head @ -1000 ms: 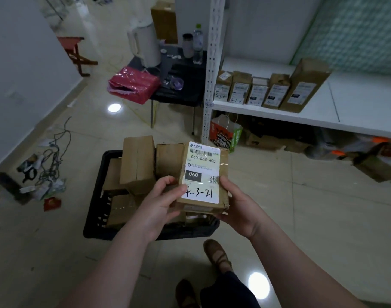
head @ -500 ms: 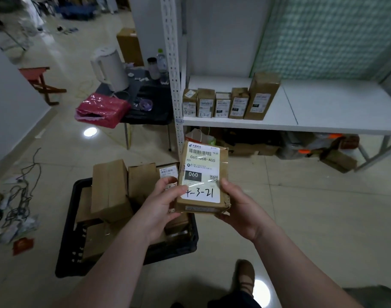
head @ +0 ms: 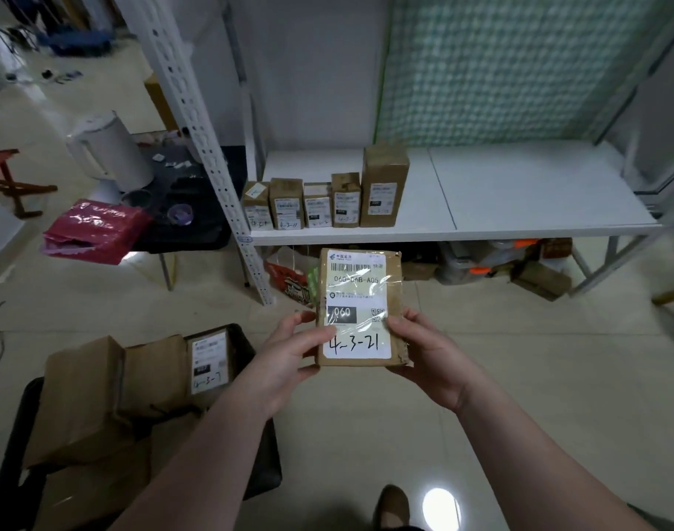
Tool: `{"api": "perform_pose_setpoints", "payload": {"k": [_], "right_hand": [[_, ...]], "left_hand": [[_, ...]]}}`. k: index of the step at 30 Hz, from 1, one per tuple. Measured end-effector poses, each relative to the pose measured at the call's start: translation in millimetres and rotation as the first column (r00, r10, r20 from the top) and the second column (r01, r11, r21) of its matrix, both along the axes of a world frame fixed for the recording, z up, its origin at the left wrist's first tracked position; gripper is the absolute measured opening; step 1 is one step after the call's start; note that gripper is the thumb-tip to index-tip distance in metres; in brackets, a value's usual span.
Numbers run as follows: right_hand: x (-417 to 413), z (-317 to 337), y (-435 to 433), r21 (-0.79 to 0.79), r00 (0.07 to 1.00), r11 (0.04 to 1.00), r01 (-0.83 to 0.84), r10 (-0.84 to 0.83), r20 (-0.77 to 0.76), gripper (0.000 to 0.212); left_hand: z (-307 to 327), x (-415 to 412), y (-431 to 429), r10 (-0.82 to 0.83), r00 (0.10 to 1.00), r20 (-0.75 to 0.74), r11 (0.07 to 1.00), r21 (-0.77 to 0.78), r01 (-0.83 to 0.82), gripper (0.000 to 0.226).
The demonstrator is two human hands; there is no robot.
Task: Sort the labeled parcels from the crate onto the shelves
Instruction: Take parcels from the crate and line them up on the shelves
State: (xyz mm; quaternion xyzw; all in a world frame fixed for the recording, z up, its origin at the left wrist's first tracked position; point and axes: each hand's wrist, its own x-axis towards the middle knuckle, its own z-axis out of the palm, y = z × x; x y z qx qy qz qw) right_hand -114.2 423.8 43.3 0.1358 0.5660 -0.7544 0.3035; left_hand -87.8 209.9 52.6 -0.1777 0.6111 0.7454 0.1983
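White shelf (head: 519,193): spans centre to right of frame, most of its board bare. Perforated white upright (head: 216,178) at its left end.

Black crate (head: 264,469): lower left of frame, on the floor. It holds several brown cardboard parcels (head: 94,396); one upright parcel (head: 209,364) shows a handwritten label, apparently "4-3-7".

Dark side table (head: 197,208), left of the upright: carries a white kettle (head: 109,151); a red bag (head: 94,231) overhangs its near edge.

Row of five parcels (head: 317,205): stands upright at the shelf's left end, labels facing the camera. The rightmost is the tallest.

Held parcel (head: 360,300): centre of frame, in the air, well apart from the crate and in front of the shelf edge. Label faces the camera: printed "060", handwritten "4-3-21".

Left hand (head: 285,358): grips the parcel's lower left edge, thumb on the label, fingers behind.

Right hand (head: 435,358): grips the lower right edge the same way, thumb on the front.
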Motion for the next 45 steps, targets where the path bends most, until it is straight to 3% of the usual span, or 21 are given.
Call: {"api": "perform_pose_setpoints", "payload": {"k": [3, 9, 14, 19, 23, 29, 35, 39, 45], "right_hand": [[-22, 5, 32, 0.025, 0.999, 0.999, -0.038, 0.038, -0.013, 0.062], [-53, 5, 74, 0.037, 0.995, 0.995, -0.095, 0.096, -0.01, 0.054], [-80, -2, 91, 0.06, 0.997, 0.995, -0.075, 0.074, 0.013, 0.063], [-118, -13, 101, 0.094, 0.999, 0.995, -0.031, 0.028, 0.03, 0.044], [-168, -24, 110, 0.098, 0.998, 0.994, 0.045, -0.05, 0.049, 0.047], [-249, -53, 116, 0.158, 0.991, 0.981, 0.114, -0.122, 0.046, 0.052], [-316, -106, 128, 0.24, 0.977, 0.949, 0.204, -0.212, 0.006, 0.049], [-364, -148, 140, 0.312, 0.971, 0.919, 0.24, -0.229, -0.075, 0.048], [-433, -212, 155, 0.446, 0.957, 0.854, 0.267, -0.181, -0.226, 0.048]], "left_hand": [[0, -24, 31, 0.021, 1.0, -0.007, 1.0, -0.018, -0.021, 0.078], [-10, -59, 74, 0.045, 0.998, 0.037, 0.999, -0.018, -0.045, 0.058], [-14, -96, 89, -0.006, 0.999, 0.043, 0.999, -0.036, 0.008, 0.065], [-26, -144, 100, -0.07, 0.996, 0.05, 0.997, -0.041, 0.072, 0.052], [-38, -201, 111, -0.133, 0.991, 0.035, 0.989, -0.067, 0.135, 0.058], [-64, -289, 124, -0.201, 0.979, 0.01, 0.956, -0.217, 0.199, 0.044], [-102, -366, 150, -0.325, 0.943, -0.072, 0.863, -0.43, 0.264, 0.032], [-142, -404, 171, -0.397, 0.915, -0.073, 0.802, -0.511, 0.307, 0.037], [-204, -448, 194, -0.449, 0.89, -0.077, 0.776, -0.528, 0.346, 0.065]]}}
